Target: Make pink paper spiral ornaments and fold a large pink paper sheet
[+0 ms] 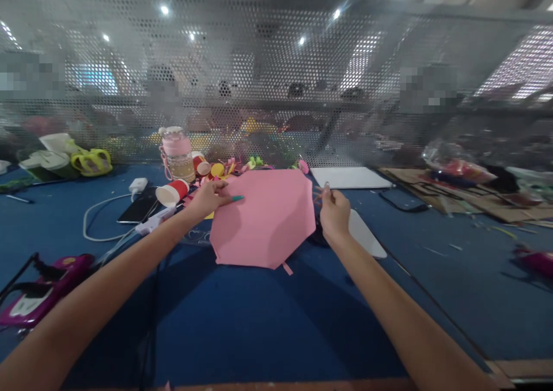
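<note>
A large pink sheet of paper with cut-off corners (263,218) is held tilted above the blue table, its broad face towards me. My left hand (207,200) is closed on its upper left edge. A slim teal pointed thing (237,198) lies against the sheet by those fingers; I cannot tell what it is. Beside the right edge is my right hand (335,211), curled closed with the thumb up. Whatever its fingers hold is hidden. A narrow pink strip (287,268) sticks out below the sheet's lower edge.
Behind the sheet stand a pink-lidded bottle (176,152), a red-and-white paper cup (171,193) and coloured paper pieces. On the left are a glue gun (154,220), phone (137,207) and purple power strip (45,287). A white board (352,177) lies before the perforated metal screen (268,63).
</note>
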### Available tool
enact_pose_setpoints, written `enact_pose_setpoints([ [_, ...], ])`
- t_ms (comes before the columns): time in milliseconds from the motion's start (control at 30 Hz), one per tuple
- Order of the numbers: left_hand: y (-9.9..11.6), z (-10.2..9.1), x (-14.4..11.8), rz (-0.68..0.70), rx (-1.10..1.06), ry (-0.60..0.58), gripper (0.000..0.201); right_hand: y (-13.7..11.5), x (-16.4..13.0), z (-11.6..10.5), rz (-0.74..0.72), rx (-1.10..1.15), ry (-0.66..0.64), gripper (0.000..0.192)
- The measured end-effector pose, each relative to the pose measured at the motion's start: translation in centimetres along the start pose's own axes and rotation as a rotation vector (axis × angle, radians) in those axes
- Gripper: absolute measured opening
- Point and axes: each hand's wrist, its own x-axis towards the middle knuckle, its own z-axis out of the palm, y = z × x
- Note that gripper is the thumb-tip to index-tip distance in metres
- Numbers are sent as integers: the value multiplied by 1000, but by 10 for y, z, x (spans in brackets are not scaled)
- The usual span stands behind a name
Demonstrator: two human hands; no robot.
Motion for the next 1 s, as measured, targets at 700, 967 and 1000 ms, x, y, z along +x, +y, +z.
enact_pose_setpoints([
  [700,2,2,-3,-145,-88,-148,48,-15,-12,-4,-241,-261,-132,45],
  [967,-7,-2,1,-54,17,-41,42,-12,-17,-1,-383,-394,-73,37],
  [1000,-7,-4,2,-46,20,-7,38,-14,-17,-1,-363,-392,-59,35],
])
